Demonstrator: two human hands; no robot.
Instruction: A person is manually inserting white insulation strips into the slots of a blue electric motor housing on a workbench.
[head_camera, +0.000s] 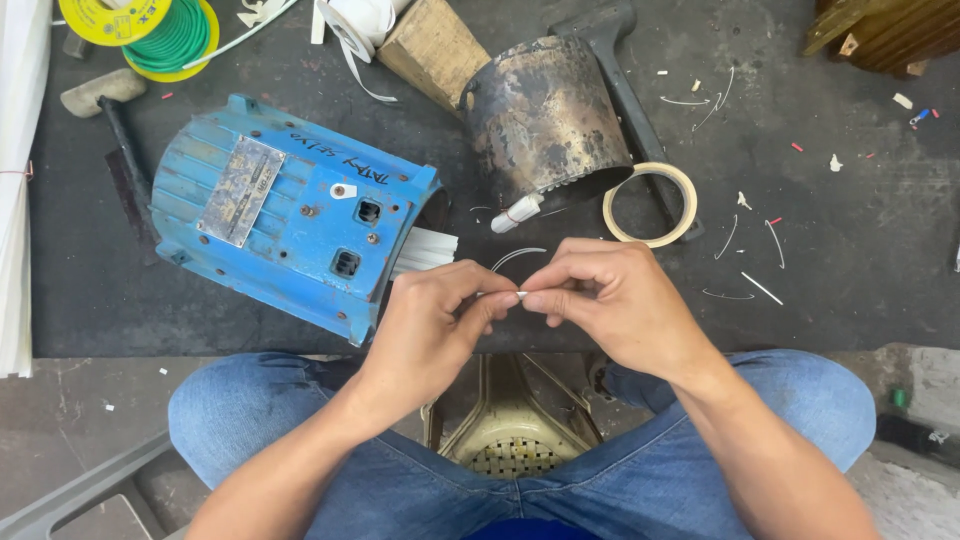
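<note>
Left hand (430, 320) and right hand (610, 300) both pinch 1 thin white wire (518, 256) near the blue motor housing (290, 215).

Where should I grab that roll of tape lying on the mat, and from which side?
Take the tape roll by its outer right rim, coming from above on the right. It lies flat as an open ring; its right side overlaps the dark hammer handle, and the rusty metal cylinder crowds its left, so the right edge probably offers the easiest pinch through the hole.

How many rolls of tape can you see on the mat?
1: a beige tape ring lies flat right of the dark metal cup, beyond the right hand. Others may be hidden off frame.
</note>
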